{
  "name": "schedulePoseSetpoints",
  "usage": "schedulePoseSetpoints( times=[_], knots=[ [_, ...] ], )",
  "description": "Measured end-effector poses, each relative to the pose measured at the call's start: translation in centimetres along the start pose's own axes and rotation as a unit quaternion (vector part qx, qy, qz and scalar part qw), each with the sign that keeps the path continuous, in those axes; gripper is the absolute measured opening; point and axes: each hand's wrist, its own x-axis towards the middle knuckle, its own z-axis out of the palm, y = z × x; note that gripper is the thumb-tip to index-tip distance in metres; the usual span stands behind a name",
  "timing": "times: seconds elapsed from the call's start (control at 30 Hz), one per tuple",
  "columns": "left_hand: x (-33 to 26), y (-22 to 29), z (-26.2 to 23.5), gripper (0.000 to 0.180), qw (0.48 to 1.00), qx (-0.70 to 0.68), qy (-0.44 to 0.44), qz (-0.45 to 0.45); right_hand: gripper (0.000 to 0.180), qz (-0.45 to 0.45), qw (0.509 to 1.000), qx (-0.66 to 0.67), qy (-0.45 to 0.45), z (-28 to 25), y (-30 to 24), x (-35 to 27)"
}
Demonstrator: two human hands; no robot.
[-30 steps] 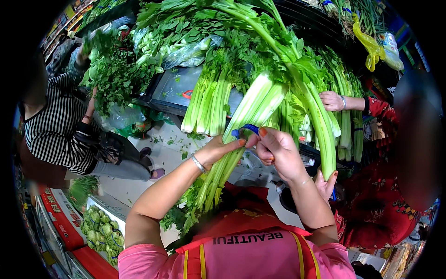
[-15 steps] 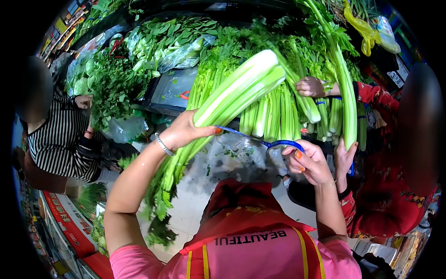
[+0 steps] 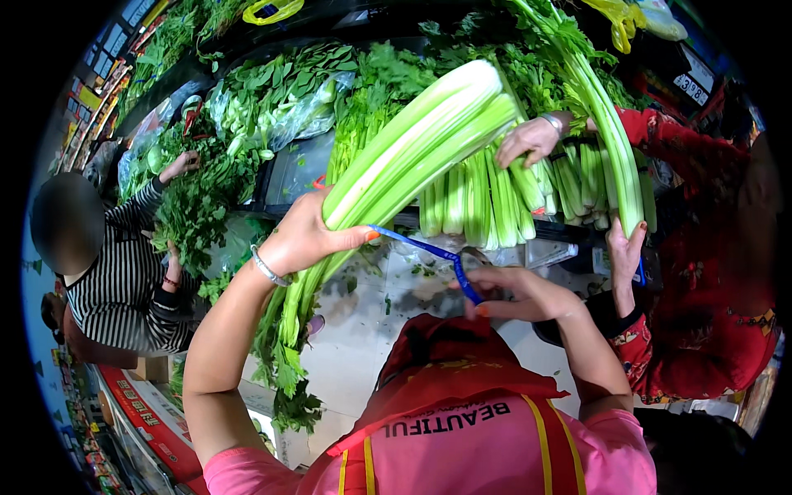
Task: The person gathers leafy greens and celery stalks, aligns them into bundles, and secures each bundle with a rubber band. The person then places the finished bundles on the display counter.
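My left hand [image 3: 304, 238] grips a long celery bunch [image 3: 412, 153] around its middle, pale stalk ends pointing up and right, leaves hanging down past my elbow. A blue tape strip [image 3: 429, 256] runs from under my left thumb to my right hand [image 3: 518, 294], which pinches its other end below the bunch. I wear a pink top with a red apron.
A stall shelf [image 3: 305, 165] holds bagged greens, herbs and more celery bundles [image 3: 511, 198]. A person in red on the right has one hand [image 3: 532, 139] on that celery. A person in a striped top [image 3: 115, 272] at the left handles leafy herbs. Grey tiled floor [image 3: 371, 330] lies below.
My left hand has lifted and tilted the celery bunch flatter, stalk ends swinging up and right. My right hand came off the bunch and drew the blue tape down and right.
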Motion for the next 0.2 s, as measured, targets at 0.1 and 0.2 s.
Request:
schedulePoseSetpoints(
  times=[0.1, 0.2],
  knots=[
    [0.2, 3.0, 0.2, 0.052, 0.999, -0.02, -0.031, 0.025, 0.059, -0.061, 0.996, -0.063, 0.0, 0.0, 2.2, 2.5],
    [-0.7, 4.4, 1.1, 0.056, 0.993, 0.045, -0.057, 0.09, 0.069, -0.039, 0.991, -0.131, -0.011, -1.2, 2.7, 4.5]
  ],
)
